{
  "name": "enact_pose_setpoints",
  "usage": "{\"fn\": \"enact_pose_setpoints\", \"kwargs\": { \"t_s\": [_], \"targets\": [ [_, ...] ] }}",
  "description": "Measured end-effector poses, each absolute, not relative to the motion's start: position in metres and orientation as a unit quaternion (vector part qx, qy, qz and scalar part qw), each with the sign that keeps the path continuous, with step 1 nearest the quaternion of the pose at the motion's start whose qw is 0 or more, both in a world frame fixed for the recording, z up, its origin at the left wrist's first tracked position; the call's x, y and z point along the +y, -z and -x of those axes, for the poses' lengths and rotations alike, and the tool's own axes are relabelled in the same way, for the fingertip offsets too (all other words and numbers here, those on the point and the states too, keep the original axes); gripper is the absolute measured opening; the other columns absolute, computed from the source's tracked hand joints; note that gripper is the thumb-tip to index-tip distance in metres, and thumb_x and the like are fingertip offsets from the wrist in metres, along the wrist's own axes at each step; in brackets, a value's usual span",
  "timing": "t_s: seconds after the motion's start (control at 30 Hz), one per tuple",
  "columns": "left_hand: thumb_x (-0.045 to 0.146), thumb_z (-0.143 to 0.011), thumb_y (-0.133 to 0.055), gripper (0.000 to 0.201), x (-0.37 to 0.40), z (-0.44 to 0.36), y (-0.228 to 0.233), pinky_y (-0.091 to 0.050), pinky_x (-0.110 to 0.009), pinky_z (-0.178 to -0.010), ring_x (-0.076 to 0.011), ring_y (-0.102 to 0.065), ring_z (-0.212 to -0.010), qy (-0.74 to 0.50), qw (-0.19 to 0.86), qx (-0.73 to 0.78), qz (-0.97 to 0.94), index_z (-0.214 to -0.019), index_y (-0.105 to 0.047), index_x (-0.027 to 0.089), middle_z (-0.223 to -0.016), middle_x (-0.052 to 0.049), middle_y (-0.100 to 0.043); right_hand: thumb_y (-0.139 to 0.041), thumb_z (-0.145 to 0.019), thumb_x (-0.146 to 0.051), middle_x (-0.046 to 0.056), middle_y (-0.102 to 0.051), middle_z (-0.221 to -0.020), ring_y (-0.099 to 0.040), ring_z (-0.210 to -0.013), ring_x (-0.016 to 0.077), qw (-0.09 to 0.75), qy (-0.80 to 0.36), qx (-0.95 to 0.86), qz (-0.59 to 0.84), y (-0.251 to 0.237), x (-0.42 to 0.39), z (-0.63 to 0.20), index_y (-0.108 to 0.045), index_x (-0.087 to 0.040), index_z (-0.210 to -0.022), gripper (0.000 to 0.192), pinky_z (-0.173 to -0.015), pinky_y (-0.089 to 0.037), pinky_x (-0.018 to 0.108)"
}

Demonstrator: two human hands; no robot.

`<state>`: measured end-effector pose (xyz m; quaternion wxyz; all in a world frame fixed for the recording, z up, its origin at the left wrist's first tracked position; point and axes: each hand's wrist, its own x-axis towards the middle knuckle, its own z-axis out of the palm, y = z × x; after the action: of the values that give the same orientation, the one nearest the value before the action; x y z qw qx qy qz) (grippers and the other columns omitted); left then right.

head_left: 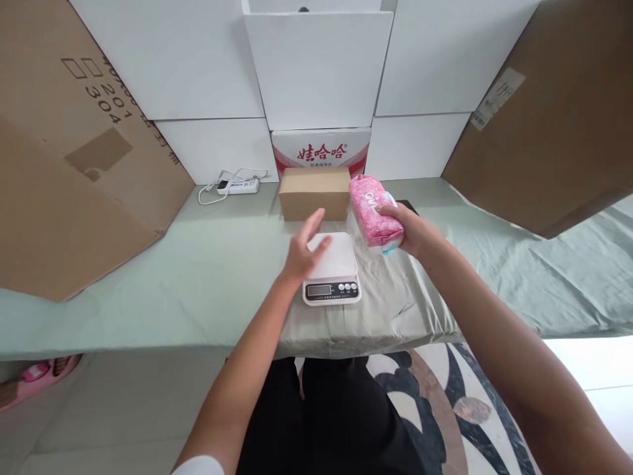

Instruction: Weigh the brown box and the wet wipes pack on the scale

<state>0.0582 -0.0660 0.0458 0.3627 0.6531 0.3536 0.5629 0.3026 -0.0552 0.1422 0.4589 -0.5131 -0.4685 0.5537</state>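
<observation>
My right hand (409,227) grips a pink soft pack (374,214) with pale lettering, its wrapper white and blue along the right side. The pack is held above the cloth, to the right of a white kitchen scale (332,264). Over the left edge of the scale's plate is my left hand (305,249), slightly blurred, with thumb and fingers apart and nothing in it. Whether it touches the plate I cannot tell. The scale's display looks dark, with several round buttons beside it. Just behind the scale stands a closed brown cardboard box (314,193).
A white power strip with a cable (238,187) lies at the back left. Large cardboard panels stand at the left (93,158) and right (539,125). White boxes (319,69) form the back wall. A dark flat object (408,207) lies partly behind my right hand. Green cloth (212,277) covers the table.
</observation>
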Motion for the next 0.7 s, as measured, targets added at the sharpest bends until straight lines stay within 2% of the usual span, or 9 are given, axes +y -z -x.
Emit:
{"fn": "enact_pose_setpoints", "kwargs": {
  "t_s": [0.1,0.17,0.23,0.3,0.4,0.47,0.57,0.63,0.7],
  "targets": [
    [0.067,-0.085,-0.082,0.105,-0.106,-0.1,-0.056,-0.048,-0.056,-0.128,-0.0389,-0.036,-0.168,-0.53,0.386,0.323,-0.683,-0.172,-0.031,0.035,-0.183,-0.014,-0.033,-0.081,-0.076,-0.029,0.002,-0.071,-0.091,-0.065,-0.075,0.0162,0.485,-0.597,-0.426,0.477,-0.144,-0.086,-0.277,-0.066,-0.021,-0.108,0.037,-0.064,-0.055,0.026],
    [0.065,-0.08,-0.088,0.115,-0.123,-0.118,-0.062,-0.047,-0.054,-0.129,-0.0388,-0.033,-0.169,-0.566,0.366,0.344,-0.654,-0.173,-0.027,0.036,-0.185,-0.013,-0.026,-0.081,-0.078,-0.031,0.003,-0.074,-0.107,-0.069,-0.085,0.0185,0.498,-0.593,-0.421,0.473,-0.142,-0.105,-0.265,-0.063,-0.024,-0.122,0.049,-0.067,-0.057,0.027],
    [0.063,-0.077,-0.091,0.115,-0.134,-0.126,-0.066,-0.043,-0.054,-0.132,-0.0386,-0.037,-0.167,-0.604,0.351,0.375,-0.609,-0.171,-0.031,0.036,-0.183,-0.012,-0.032,-0.08,-0.082,-0.038,0.004,-0.074,-0.125,-0.072,-0.094,0.0202,0.484,-0.588,-0.44,0.476,-0.14,-0.122,-0.259,-0.059,-0.031,-0.139,0.061,-0.066,-0.058,0.027],
    [0.062,-0.077,-0.091,0.106,-0.139,-0.123,-0.068,-0.043,-0.053,-0.132,-0.038,-0.045,-0.163,-0.639,0.362,0.387,-0.557,-0.166,-0.041,0.035,-0.177,-0.011,-0.044,-0.074,-0.087,-0.05,0.003,-0.072,-0.136,-0.072,-0.094,0.0213,0.439,-0.593,-0.472,0.483,-0.141,-0.136,-0.261,-0.051,-0.04,-0.153,0.07,-0.065,-0.059,0.028],
    [0.063,-0.079,-0.089,0.094,-0.144,-0.11,-0.063,-0.049,-0.051,-0.128,-0.0381,-0.054,-0.156,-0.679,0.425,0.369,-0.471,-0.16,-0.05,0.033,-0.165,-0.01,-0.059,-0.064,-0.092,-0.066,0.005,-0.076,-0.124,-0.072,-0.083,0.0225,0.383,-0.579,-0.517,0.501,-0.143,-0.148,-0.272,-0.04,-0.043,-0.167,0.082,-0.065,-0.062,0.035],
    [0.067,-0.082,-0.083,0.091,-0.147,-0.102,-0.057,-0.052,-0.051,-0.126,-0.0386,-0.057,-0.154,-0.689,0.472,0.359,-0.417,-0.159,-0.051,0.031,-0.16,-0.011,-0.064,-0.063,-0.092,-0.067,0.006,-0.075,-0.108,-0.07,-0.081,0.0234,0.405,-0.498,-0.548,0.536,-0.141,-0.146,-0.279,-0.04,-0.036,-0.17,0.087,-0.068,-0.062,0.036],
    [0.075,-0.089,-0.068,0.082,-0.15,-0.096,-0.052,-0.055,-0.052,-0.124,-0.0386,-0.057,-0.155,-0.67,0.541,0.368,-0.351,-0.156,-0.055,0.028,-0.159,-0.01,-0.066,-0.067,-0.09,-0.061,0.01,-0.072,-0.117,-0.068,-0.102,0.0264,0.461,-0.358,-0.55,0.597,-0.129,-0.131,-0.285,-0.047,-0.031,-0.167,0.085,-0.074,-0.062,0.035],
    [0.078,-0.092,-0.059,0.077,-0.151,-0.093,-0.053,-0.058,-0.056,-0.12,-0.0392,-0.059,-0.153,-0.634,0.589,0.375,-0.333,-0.152,-0.058,0.029,-0.16,-0.008,-0.066,-0.068,-0.089,-0.06,0.01,-0.07,-0.125,-0.068,-0.107,0.0259,0.478,-0.394,-0.524,0.585,-0.118,-0.119,-0.285,-0.051,-0.029,-0.164,0.082,-0.073,-0.062,0.032],
    [0.08,-0.095,-0.054,0.075,-0.152,-0.089,-0.057,-0.061,-0.061,-0.116,-0.0414,-0.061,-0.149,-0.599,0.622,0.374,-0.339,-0.15,-0.06,0.03,-0.157,-0.008,-0.068,-0.068,-0.09,-0.061,0.008,-0.071,-0.114,-0.068,-0.092,0.0218,0.476,-0.502,-0.499,0.523,-0.108,-0.113,-0.284,-0.057,-0.027,-0.158,0.077,-0.063,-0.061,0.029]
  ]
}}
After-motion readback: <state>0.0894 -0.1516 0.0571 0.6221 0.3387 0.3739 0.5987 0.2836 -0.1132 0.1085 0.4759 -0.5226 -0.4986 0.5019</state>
